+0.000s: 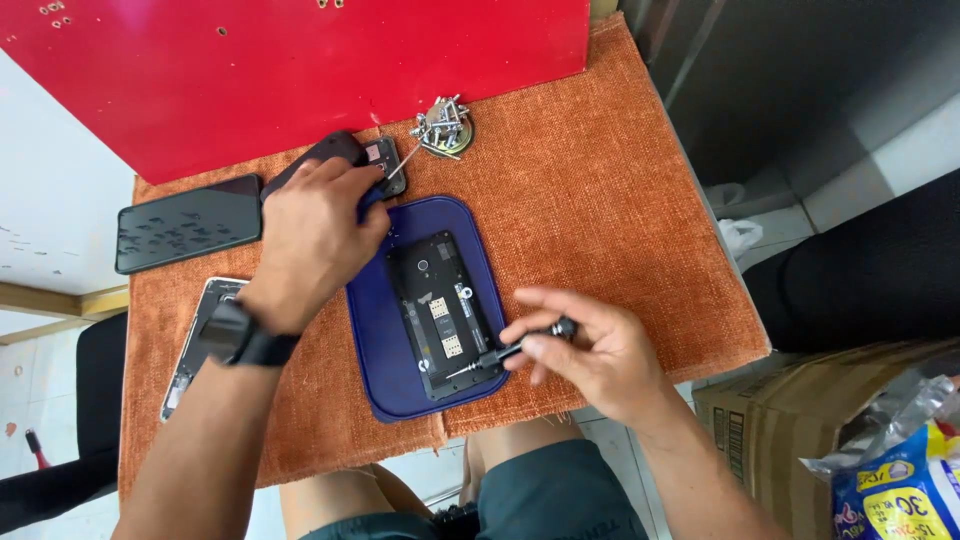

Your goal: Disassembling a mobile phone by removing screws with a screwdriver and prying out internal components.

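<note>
Count: three phones — one opened by right fingertips, one dark and one framed beside left wrist; two screwdrivers; one tray.

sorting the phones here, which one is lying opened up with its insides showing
The black opened phone on the blue tray: circuit parts exposed. The black phone at left lies intact, glass up.

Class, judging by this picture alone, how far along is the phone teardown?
Done: opened phone lies bare on the blue tray; loose screws are piled above. In hand: right hand holds a screwdriver at its lower edge; left hand handles another part. Left: inner boards remain mounted.
</note>
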